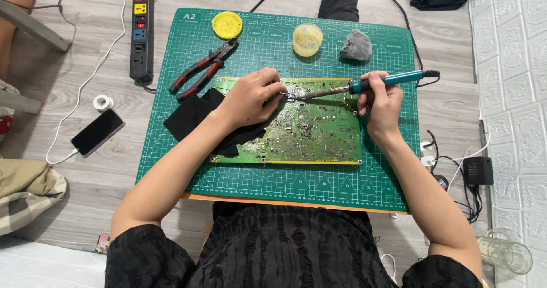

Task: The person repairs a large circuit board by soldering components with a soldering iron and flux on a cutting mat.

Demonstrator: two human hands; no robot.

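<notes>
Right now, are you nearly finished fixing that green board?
Hard to say. Set out already: pliers and a yellow tin on the green mat. In hand: the right hand holds a soldering iron to the circuit board, the left hand feeding wire there. Most of the board lies untouched.

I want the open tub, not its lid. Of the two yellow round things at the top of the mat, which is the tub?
The right one, the pale translucent tub beside the grey lump. The left one, the bright yellow disc above the pliers, lies flat like a lid.
</notes>
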